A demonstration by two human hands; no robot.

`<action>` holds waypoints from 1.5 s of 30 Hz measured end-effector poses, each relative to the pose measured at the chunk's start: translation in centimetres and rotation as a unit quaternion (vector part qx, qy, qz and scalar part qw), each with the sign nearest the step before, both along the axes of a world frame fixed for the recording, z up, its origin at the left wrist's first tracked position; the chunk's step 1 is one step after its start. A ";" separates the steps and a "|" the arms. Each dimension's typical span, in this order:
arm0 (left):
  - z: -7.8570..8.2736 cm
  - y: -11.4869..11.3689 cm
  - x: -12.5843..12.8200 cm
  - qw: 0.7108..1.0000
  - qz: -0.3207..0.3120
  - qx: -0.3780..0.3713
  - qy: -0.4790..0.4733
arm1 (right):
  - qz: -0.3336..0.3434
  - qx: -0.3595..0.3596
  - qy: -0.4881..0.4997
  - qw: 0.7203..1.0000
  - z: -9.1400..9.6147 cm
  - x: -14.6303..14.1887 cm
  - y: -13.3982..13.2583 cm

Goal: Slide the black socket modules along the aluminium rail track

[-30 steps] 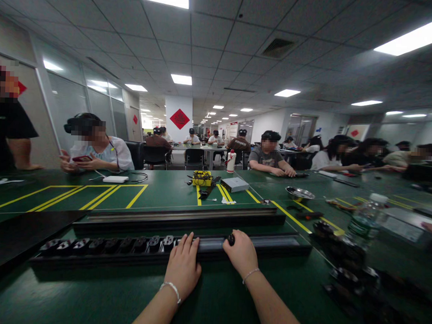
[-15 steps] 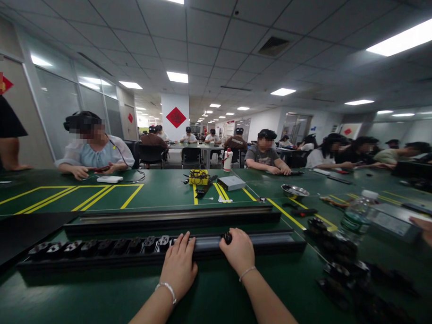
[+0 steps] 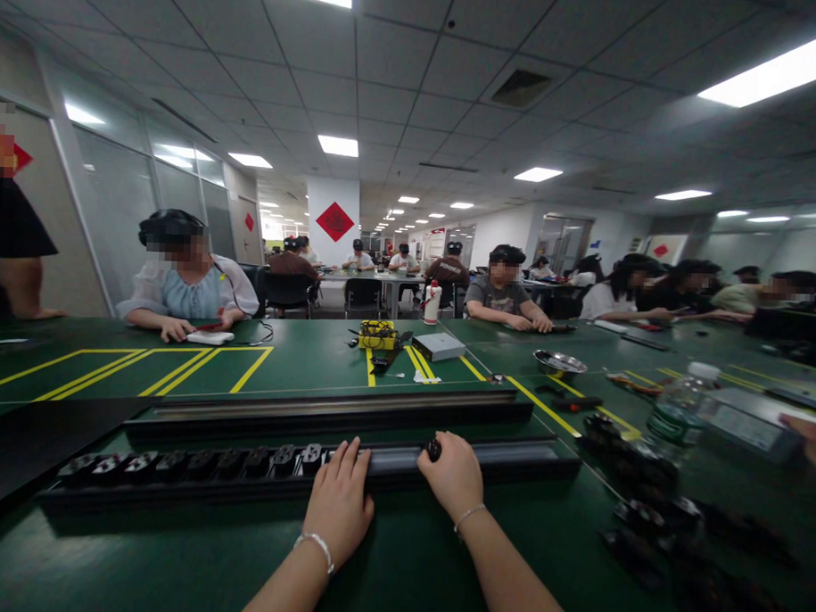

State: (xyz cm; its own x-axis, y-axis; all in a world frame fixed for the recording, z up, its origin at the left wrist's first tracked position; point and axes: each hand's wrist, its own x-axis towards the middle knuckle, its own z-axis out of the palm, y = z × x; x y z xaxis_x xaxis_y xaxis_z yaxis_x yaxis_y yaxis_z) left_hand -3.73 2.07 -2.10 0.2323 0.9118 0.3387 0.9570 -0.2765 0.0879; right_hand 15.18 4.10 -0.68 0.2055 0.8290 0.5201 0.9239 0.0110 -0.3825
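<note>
A long black channel (image 3: pixel 174 490) lies across the table in front of me. Its left half holds a row of several small black parts (image 3: pixel 202 464), some with pale faces, that look like socket modules. My left hand (image 3: pixel 341 491) rests on the channel at the right end of this row, fingers stretched out and lying flat; what is under the palm is hidden. Farther right, my right hand (image 3: pixel 452 473) is closed around a small black part (image 3: pixel 433 449) above the bare grey inside of the channel. Only the part's left end shows beside the fingers.
Behind the channel lies a second long black rail (image 3: pixel 337 412). Loose black parts (image 3: pixel 642 515), a water bottle (image 3: pixel 678 409) and a metal bowl (image 3: pixel 559 363) are on the right. A black sheet (image 3: pixel 35 445) lies left. Co-workers sit across the green table (image 3: pixel 191 575).
Both hands keep almost the same place on the channel. The view has shifted slightly, and the person across on the left has moved their hands and head a little.
</note>
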 end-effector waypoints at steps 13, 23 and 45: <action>-0.1 0.0 0.0 1.000 -0.003 0.009 -0.005 | 0.005 -0.005 0.004 1.000 0.2 0.1 -0.2; 0.3 -0.2 0.1 1.000 0.001 0.000 -0.002 | -0.001 -0.025 0.009 1.000 0.8 -0.1 -0.6; 0.3 -0.2 0.1 1.000 0.001 -0.002 0.003 | -0.012 -0.016 0.001 1.000 0.8 -0.3 -0.6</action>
